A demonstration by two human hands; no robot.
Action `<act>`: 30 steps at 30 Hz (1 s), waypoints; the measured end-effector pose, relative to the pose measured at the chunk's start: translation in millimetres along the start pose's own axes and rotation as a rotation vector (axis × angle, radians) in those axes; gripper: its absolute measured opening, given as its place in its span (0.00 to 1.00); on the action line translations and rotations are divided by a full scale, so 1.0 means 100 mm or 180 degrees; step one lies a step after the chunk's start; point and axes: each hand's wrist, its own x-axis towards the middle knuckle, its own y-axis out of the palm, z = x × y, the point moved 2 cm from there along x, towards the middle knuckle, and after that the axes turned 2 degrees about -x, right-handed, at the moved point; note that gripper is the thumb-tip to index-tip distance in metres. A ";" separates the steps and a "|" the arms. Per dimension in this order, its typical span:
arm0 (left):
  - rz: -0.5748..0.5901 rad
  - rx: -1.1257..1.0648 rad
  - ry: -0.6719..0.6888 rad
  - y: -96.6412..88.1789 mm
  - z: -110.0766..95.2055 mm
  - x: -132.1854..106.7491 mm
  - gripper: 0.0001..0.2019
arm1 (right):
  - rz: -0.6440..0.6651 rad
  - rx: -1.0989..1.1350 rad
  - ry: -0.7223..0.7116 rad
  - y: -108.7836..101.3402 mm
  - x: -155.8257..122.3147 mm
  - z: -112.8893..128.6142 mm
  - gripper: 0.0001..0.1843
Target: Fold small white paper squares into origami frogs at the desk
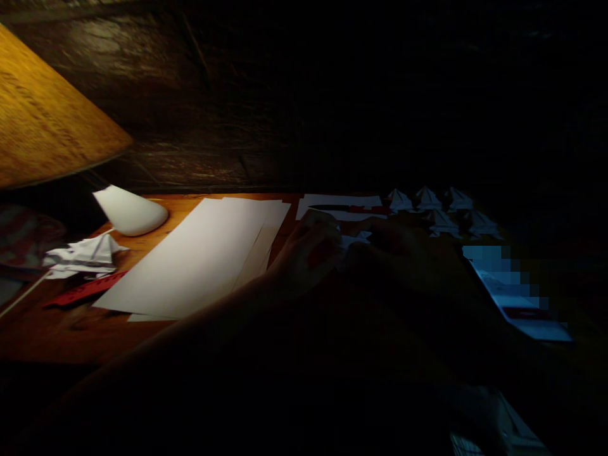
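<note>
A white sheet [327,200] on the table [71,335] bore a knife [349,208] at twelve o'clock from the small folded paper [352,240]. The left hand [306,253], its forearm [209,323] slanting in from eight o'clock, and the dim right hand [392,253], from four, both pinched that paper between bent fingers.

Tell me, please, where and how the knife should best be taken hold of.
Probably grip the red handle from above, on the near side, with the right hand: the knife lies on white paper, dark blade pointing left, and folded papers crowd the handle's right end.
</note>
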 end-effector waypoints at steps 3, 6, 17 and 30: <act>-0.0213 -0.0502 -0.0341 0.05 0.01 -0.04 0.25 | -0.0015 -0.0186 -0.0182 0.00 0.01 0.04 0.05; -0.0274 -0.0913 -0.0633 0.08 -0.01 -0.07 0.32 | -0.0083 -0.0407 -0.0289 -0.01 0.02 0.03 0.05; -0.0302 0.0088 -0.0642 0.03 -0.08 0.00 0.04 | 0.0051 -0.0672 -0.0450 0.02 0.00 0.02 0.05; -0.0347 0.0577 -0.0530 -0.03 -0.13 -0.03 0.20 | -0.0068 -0.0416 -0.0432 0.01 0.01 0.04 0.06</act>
